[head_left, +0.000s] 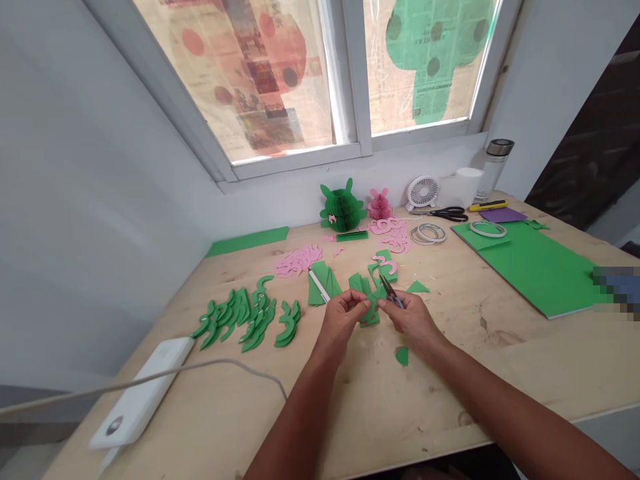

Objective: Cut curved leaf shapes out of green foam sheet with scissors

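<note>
Over the middle of the table, my left hand (344, 317) pinches a small piece of green paper (374, 302) between thumb and fingers. My right hand (413, 319) is closed around a small pair of scissors (393, 293), blades pointing away from me, and its thumb and fingertip meet near the same paper. How much of the paper each hand grips is partly hidden by the fingers. Folded green strips (320, 283) lie just beyond my left hand with a white pen (319, 285) across them. A green offcut (402, 356) rests below my right hand.
Stacks of cut green curved pieces (257, 323) lie left, pink cutouts (300, 260) behind them. Green sheets (540, 267), tape rolls (429, 233), black scissors (450, 213) and a yellow cutter (487, 206) are right. A cable (215, 362) crosses a white power bank (145, 393); paper ornaments (343, 208) stand behind.
</note>
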A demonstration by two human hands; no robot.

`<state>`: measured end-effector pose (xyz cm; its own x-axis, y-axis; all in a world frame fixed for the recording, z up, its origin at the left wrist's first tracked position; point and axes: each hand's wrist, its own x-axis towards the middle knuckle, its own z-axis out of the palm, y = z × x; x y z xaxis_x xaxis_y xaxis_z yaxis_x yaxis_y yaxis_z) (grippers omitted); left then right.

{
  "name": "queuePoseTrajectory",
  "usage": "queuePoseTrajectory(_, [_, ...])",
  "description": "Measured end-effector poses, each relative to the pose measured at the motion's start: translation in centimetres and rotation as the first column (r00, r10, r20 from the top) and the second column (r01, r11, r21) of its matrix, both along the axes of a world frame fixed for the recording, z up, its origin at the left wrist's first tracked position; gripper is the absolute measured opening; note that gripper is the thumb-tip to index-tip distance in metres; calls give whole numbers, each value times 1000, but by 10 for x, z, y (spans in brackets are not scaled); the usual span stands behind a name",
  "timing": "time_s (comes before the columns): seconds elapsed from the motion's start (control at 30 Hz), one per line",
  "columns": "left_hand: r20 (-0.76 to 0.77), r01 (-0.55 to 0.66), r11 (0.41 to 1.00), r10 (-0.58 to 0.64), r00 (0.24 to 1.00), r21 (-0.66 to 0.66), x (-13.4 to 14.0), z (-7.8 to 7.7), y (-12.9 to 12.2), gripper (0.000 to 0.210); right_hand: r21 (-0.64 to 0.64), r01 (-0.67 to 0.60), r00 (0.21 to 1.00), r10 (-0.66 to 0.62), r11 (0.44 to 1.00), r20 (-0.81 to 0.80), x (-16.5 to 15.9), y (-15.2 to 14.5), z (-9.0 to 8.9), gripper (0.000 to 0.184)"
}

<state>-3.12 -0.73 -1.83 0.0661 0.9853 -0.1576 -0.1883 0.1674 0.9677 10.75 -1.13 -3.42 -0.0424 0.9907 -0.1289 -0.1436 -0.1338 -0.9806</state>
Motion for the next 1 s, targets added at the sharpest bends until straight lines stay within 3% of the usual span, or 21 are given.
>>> queuePoseTrajectory(0.33, [-54, 111, 993, -113, 992, -40, -8, 8, 0, 19, -31, 77, 995, -78, 997, -54, 7, 2, 11, 32])
queuePoseTrajectory(0.57, [-38, 15, 999, -17, 999, -52, -12, 10, 2, 23, -85, 73, 994, -80, 994, -79, 5, 0, 14, 31])
queuePoseTrajectory(0.77, [120, -109, 987, 122, 985, -114, -12, 13, 4, 30, -107, 115, 977, -132, 988, -168, 3, 0, 15, 31])
queuePoseTrajectory(1.0, [351, -111, 976, 172, 920, -189, 0, 7, 1, 32, -94, 248, 921, -265, 964, -287, 5, 1, 14, 32])
